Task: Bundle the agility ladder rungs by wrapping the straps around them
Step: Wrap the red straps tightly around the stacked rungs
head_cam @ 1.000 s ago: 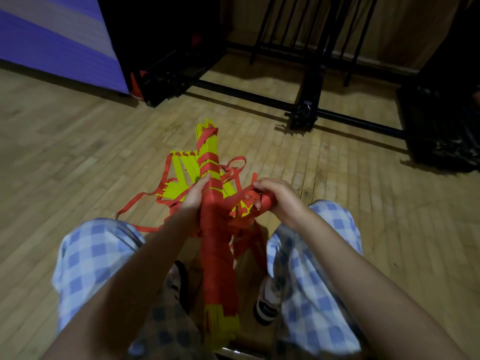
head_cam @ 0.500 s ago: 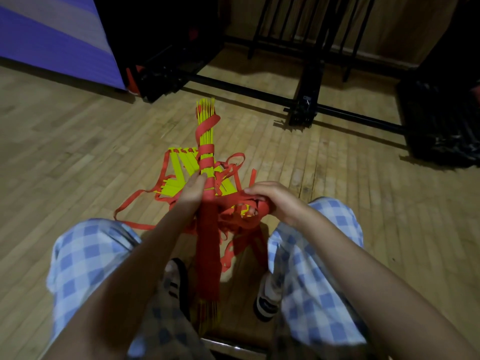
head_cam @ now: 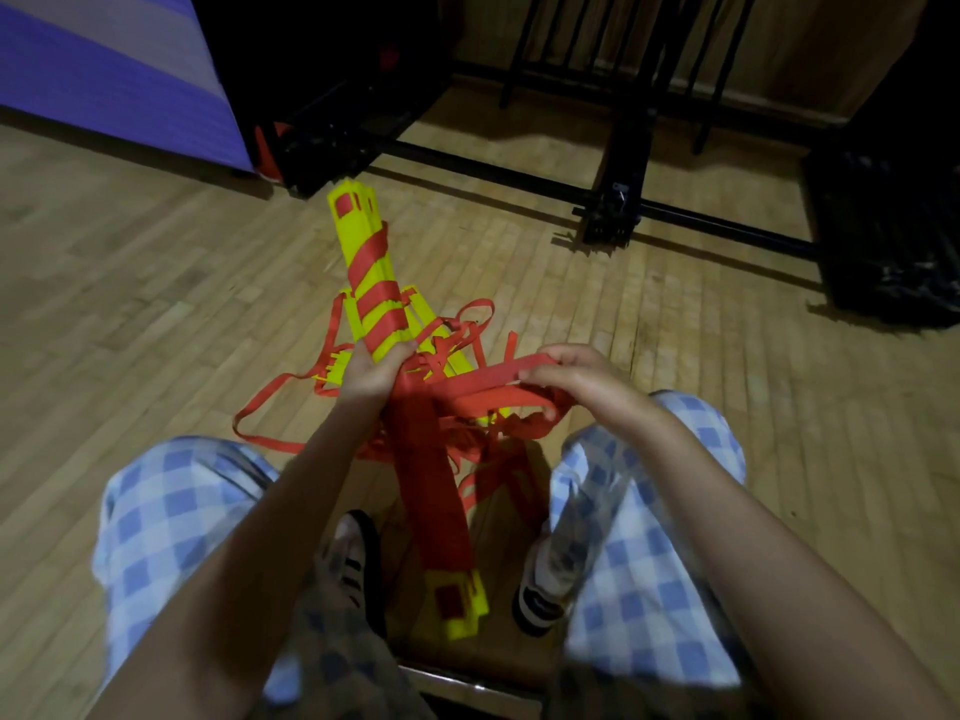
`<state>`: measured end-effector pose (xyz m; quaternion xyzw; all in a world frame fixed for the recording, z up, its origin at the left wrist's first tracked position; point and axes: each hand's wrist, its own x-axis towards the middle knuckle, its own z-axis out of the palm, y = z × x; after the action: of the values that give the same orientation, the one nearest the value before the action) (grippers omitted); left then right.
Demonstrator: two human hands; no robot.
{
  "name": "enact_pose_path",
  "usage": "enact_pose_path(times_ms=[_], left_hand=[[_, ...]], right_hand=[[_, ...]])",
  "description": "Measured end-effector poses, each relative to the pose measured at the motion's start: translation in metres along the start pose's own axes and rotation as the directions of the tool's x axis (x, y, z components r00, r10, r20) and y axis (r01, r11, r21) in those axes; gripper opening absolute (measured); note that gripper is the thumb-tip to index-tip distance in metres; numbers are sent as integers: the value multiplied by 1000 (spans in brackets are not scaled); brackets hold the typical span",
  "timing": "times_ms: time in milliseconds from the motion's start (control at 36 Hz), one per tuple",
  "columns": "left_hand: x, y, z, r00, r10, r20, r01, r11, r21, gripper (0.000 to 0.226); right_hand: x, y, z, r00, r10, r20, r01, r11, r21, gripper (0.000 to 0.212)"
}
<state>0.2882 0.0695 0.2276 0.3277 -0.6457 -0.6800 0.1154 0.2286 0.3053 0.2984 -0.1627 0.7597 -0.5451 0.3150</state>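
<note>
A stack of yellow ladder rungs [head_cam: 370,283] is held as one long bundle between the knees of a seated person, tilted so that its far end points away over the wooden floor [head_cam: 156,304] and its near end hangs low between the two shoes. The left hand [head_cam: 370,371] is curled round the bundle near its middle and grips it. The upper part of the bundle is crossed by slanting turns of red strap [head_cam: 498,389], with yellow showing between them; the lower part is covered almost wholly in red, and only the yellow tip is left bare. The right hand [head_cam: 576,379] is held to the right of the bundle, and a flat band of several straps is pinched between its thumb and fingers and drawn taut across to the rungs. More loose strap is tangled beneath both hands, and one loop trails out on the floor to the left. Checked blue trousers [head_cam: 171,517] are seen on both legs. A black metal frame [head_cam: 618,200] stands on the floor beyond.
</note>
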Motion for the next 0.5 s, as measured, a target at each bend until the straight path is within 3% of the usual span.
enact_pose_path(times_ms=[139,278,361,500], left_hand=[[-10,4,3,995,102,-17,-95,966,241,40],[-17,7,18,997,-45,62,29,970,241,31],[-20,4,22,973,-151,173,129,982,136,15],[-23,-1,22,950,-174,261,198,978,-70,32]], right_hand=[[0,5,7,996,5,-91,-18,990,-143,13],[-3,2,10,991,11,-131,-11,1000,2,20],[0,4,11,987,12,-157,13,987,159,23],[3,2,19,993,9,-122,39,919,392,26]])
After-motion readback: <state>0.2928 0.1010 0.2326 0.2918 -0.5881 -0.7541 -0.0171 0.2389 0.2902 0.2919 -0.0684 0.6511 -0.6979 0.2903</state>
